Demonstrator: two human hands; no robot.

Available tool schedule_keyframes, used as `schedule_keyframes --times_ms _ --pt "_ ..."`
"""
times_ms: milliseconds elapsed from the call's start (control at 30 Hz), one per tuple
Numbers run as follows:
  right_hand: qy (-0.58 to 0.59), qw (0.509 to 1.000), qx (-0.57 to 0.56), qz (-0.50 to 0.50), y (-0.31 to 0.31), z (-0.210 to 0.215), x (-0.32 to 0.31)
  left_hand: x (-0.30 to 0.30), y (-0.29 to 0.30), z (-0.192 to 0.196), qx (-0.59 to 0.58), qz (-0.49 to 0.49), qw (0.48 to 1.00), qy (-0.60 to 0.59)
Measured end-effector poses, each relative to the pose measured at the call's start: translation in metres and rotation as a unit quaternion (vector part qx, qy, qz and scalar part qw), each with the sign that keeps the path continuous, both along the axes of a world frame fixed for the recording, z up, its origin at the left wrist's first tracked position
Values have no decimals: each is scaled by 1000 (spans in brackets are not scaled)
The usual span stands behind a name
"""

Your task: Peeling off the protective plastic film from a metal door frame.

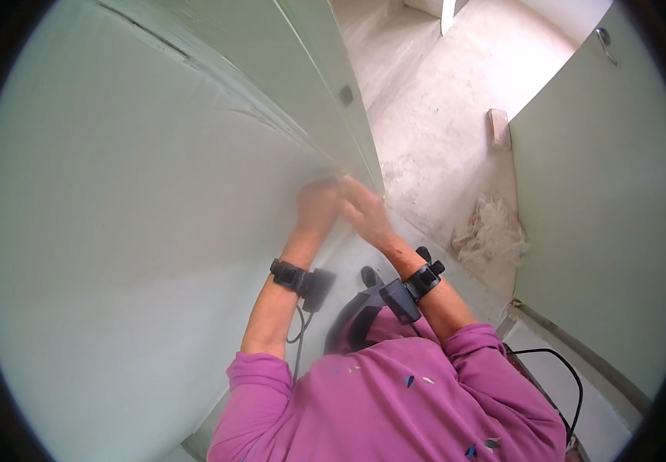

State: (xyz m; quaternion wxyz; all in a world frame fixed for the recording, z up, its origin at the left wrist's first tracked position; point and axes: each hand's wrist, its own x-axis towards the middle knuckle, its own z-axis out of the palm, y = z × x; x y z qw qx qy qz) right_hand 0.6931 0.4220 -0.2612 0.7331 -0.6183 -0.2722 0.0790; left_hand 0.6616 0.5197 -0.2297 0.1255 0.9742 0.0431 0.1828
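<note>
My left hand [319, 205] and my right hand [367, 211] meet close together at the lower part of a pale green door frame [325, 85], beside the white wall [132, 192]. The left hand is blurred, with its fingers curled in. On the right hand, the fingers bend together toward the left one. Whatever sits between the fingertips is too small and smeared to name. Each wrist carries a black strap with a dark box and a cable: one is the left wrist device [302, 282], the other the right wrist device [411, 292].
On the right stands a pale green door [602, 192] with a metal handle [605, 45]. By its edge a brick [499, 129] lies on the dusty concrete floor [433, 115]. Near it is a crumpled heap of translucent plastic [490, 236]. A black cable [577, 377] loops at the lower right.
</note>
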Motion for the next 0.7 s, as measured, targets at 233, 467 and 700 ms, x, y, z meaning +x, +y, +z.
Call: schedule_keyframes --times_ms 233,467,700 --pt "546 790 244 132 -6 27 6 2 -16 26 -304 16 953 0" --pt "371 917 116 84 -3 24 -3 2 1 -3 65 22 997 40" --pt "241 969 29 49 -11 41 2 5 -6 14 13 13 1000 15"
